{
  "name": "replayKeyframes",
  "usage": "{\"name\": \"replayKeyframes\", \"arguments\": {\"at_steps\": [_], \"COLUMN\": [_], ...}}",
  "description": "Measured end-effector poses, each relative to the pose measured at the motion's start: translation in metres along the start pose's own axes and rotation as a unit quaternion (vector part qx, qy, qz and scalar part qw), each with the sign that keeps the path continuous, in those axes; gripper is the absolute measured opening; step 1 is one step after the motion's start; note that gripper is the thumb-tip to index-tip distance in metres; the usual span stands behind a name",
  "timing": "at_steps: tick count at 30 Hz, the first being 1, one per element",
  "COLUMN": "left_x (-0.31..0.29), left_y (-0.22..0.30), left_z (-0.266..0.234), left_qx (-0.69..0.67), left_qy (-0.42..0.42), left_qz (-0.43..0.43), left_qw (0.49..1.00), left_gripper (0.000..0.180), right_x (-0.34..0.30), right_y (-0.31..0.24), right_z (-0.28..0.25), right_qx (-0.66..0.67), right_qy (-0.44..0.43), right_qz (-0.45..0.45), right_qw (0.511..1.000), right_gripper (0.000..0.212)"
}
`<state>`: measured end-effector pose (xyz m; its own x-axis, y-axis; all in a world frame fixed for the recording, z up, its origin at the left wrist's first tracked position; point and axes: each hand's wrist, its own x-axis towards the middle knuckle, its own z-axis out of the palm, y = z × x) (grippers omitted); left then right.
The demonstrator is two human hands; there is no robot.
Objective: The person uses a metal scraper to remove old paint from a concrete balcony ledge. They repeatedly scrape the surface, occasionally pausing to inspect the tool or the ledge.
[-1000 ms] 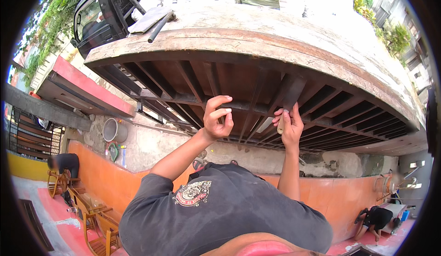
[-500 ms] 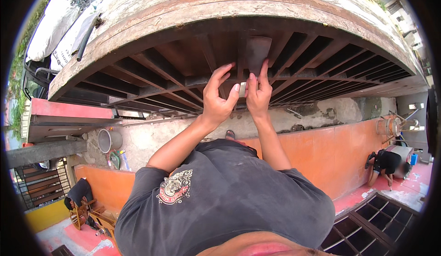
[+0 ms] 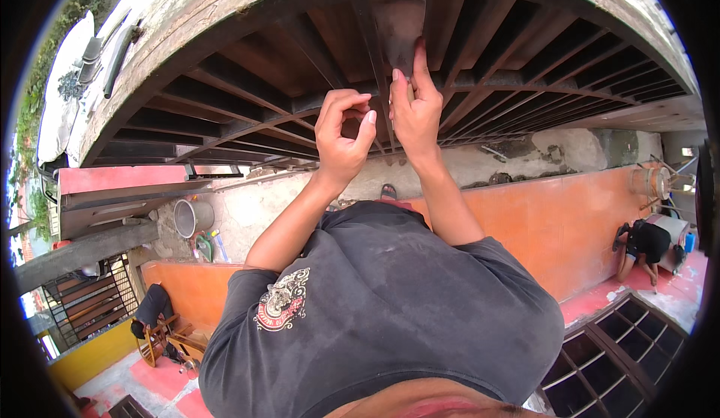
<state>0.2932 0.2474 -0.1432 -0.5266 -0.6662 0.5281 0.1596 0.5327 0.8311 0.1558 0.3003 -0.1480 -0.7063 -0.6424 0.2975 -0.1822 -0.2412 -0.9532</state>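
Both my hands are raised at the underside of a dark metal grille (image 3: 304, 50) with slanting bars. My right hand (image 3: 417, 114) grips what looks like a putty knife (image 3: 399, 28), its grey blade widening away from me among the bars. The index finger lies stretched along the blade, and the hand hides the handle. To its left, my left hand (image 3: 343, 136) is held up with curled fingers. A gap shows between its thumb and fingertips, and nothing is visible in it.
An orange wall (image 3: 525, 230) runs below the grille. A grey bucket (image 3: 193, 218) stands at left on a concrete ledge (image 3: 255, 219). One person (image 3: 651, 242) crouches at far right; another (image 3: 154, 305) is at lower left by wooden furniture (image 3: 184, 347). A paned window frame (image 3: 607, 358) lies lower right.
My hands have drawn apart slightly, the left moving away from the pale piece beside the right hand. The right hand and putty knife sit higher in the picture, and the view has shifted.
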Motion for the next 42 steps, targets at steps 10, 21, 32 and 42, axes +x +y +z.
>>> {"name": "replayKeyframes", "arguments": {"at_steps": [10,21,32,42], "left_x": [-0.03,-0.026,0.021,0.077], "left_y": [-0.018,-0.016,0.003,0.006], "left_z": [0.002,0.017,0.046,0.098], "left_qx": [-0.092,-0.066,-0.129,-0.282], "left_qy": [-0.03,-0.044,-0.087,0.05], "left_qz": [-0.111,-0.197,-0.194,-0.308], "left_qw": [0.989,0.977,0.969,0.907], "left_gripper": [0.012,0.013,0.048,0.035], "right_x": [-0.01,0.002,-0.011,0.006], "right_y": [0.021,0.006,0.012,0.038], "right_z": [-0.011,0.002,-0.029,-0.072], "right_qx": [-0.004,0.011,0.065,0.474], "right_qy": [0.04,0.041,-0.007,-0.207], "right_qz": [0.082,-0.033,0.043,0.137], "right_qw": [0.996,0.999,0.997,0.845], "right_gripper": [0.058,0.064,0.063,0.053]}}
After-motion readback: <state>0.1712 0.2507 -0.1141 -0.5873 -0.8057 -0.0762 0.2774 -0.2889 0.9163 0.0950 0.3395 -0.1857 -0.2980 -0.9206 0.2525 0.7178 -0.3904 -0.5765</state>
